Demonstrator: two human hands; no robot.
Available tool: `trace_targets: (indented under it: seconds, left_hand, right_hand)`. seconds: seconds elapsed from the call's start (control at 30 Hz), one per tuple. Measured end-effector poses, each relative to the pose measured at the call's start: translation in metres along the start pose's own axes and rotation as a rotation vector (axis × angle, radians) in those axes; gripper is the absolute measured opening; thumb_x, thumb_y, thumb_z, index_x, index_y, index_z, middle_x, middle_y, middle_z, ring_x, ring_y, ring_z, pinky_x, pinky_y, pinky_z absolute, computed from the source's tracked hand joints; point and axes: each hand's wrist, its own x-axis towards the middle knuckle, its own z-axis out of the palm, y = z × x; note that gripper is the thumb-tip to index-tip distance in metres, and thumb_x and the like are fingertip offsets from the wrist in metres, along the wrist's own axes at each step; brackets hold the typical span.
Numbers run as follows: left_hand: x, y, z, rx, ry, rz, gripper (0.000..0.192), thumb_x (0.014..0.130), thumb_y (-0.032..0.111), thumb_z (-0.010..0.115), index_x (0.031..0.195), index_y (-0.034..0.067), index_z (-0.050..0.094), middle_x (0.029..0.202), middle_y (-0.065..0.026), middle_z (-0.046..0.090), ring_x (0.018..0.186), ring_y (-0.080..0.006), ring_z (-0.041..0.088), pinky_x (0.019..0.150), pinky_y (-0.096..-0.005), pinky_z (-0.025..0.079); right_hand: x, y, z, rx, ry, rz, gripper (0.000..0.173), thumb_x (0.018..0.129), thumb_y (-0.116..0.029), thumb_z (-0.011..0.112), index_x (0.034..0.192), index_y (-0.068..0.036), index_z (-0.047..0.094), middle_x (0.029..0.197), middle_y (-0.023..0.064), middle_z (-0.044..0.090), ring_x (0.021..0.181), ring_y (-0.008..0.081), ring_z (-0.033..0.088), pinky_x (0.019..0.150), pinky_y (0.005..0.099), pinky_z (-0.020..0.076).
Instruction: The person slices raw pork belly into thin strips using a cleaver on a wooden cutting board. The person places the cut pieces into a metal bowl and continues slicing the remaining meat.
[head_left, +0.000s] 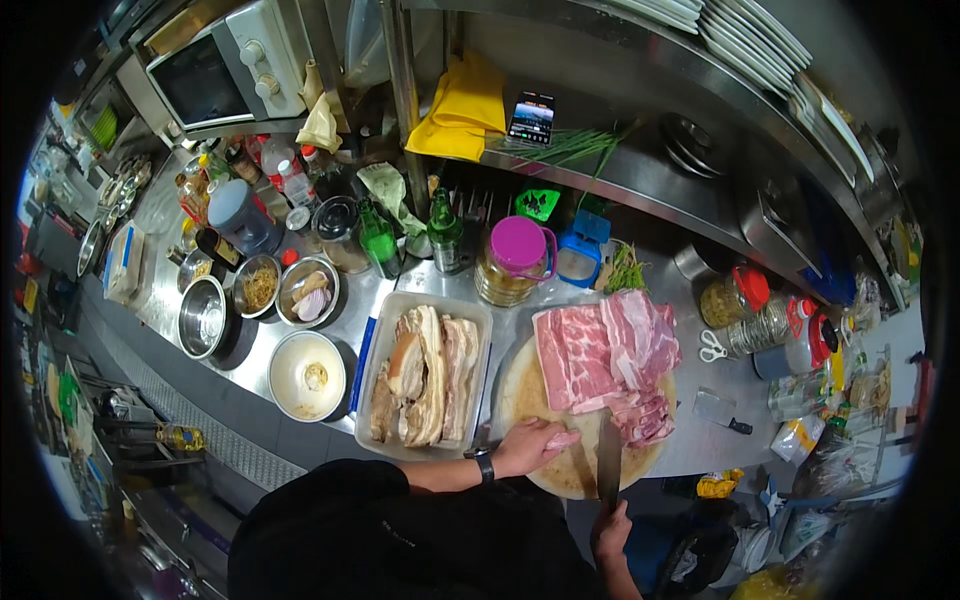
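Note:
On a round wooden chopping board (547, 476), my left hand (525, 448) has its fingers on a small piece of raw pork (564, 441). My right hand (615, 529) grips the handle of a kitchen knife (609, 461), whose broad blade lies over the board pointing away from me. Just beyond the blade, to the right, sit cut pieces of raw meat (645, 420). Large slabs of raw pork (577, 360) cover the far part of the board and overhang its edge. Left of the board, a plastic container (484, 330) holds several strips of pork belly (424, 375).
Steel bowls (204, 319) and a white bowl (279, 375) stand left. Behind are green bottles (379, 240), a pink-lidded jar (517, 259) and a blue box (581, 251). A small cleaver (716, 409), scissors (711, 346) and jars (735, 296) lie right. A shelf (637, 202) overhangs the counter's back.

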Motion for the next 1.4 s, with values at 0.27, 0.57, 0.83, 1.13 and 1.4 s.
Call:
trace_targets:
  seconds: [0.27,0.57,0.83,1.13,1.4]
  left_hand:
    - [-0.005,0.053,-0.003,-0.045,0.053,-0.237,0.035,0.094,0.023,0.076,0.126,0.012,0.066,0.106,-0.0156,0.075,0.1,-0.039,0.071,0.087,-0.0496,0.055]
    - [-0.004,0.035,0.033,0.282,0.154,-0.114,0.035,0.09,0.022,0.074,0.124,0.013,0.067,0.095,-0.0128,0.071,0.095,-0.0339,0.069,0.087,-0.0466,0.047]
    - [0.0,0.031,0.033,0.303,0.074,-0.117,0.041,0.086,0.019,0.074,0.125,0.014,0.064,0.099,-0.013,0.071,0.098,-0.0331,0.069,0.086,-0.0471,0.042]
    - [0.002,0.023,0.042,0.303,0.135,-0.071,0.028,0.094,0.019,0.064,0.121,0.015,0.066,0.096,-0.0126,0.068,0.093,-0.0316,0.066,0.084,-0.0463,0.04]
    - [0.004,0.022,0.041,0.266,0.106,-0.092,0.028,0.092,0.018,0.064,0.12,0.014,0.066,0.096,-0.0142,0.067,0.093,-0.0327,0.064,0.085,-0.0478,0.037]
  right_hand:
    - [0.004,-0.014,-0.013,0.103,-0.024,0.037,0.025,0.109,-0.025,0.062,0.106,-0.002,0.053,0.085,0.0323,0.069,0.083,0.0574,0.067,0.067,0.0647,0.0503]
    - [0.004,0.006,0.005,0.144,0.025,-0.027,0.024,0.109,-0.024,0.064,0.11,-0.002,0.055,0.086,0.0317,0.07,0.084,0.0552,0.068,0.066,0.0595,0.0524]
    - [0.003,0.022,0.017,0.081,0.054,0.004,0.023,0.109,-0.022,0.064,0.111,-0.002,0.054,0.085,0.0317,0.07,0.082,0.0552,0.069,0.065,0.0613,0.0519]
    - [-0.002,0.023,0.021,0.073,0.115,0.084,0.027,0.108,-0.024,0.065,0.116,0.0,0.054,0.086,0.0345,0.07,0.085,0.0573,0.068,0.067,0.0623,0.0517]
    - [-0.001,0.014,0.016,0.005,0.073,0.2,0.029,0.108,-0.026,0.064,0.119,-0.001,0.054,0.089,0.0372,0.069,0.088,0.0594,0.067,0.068,0.0637,0.0508]
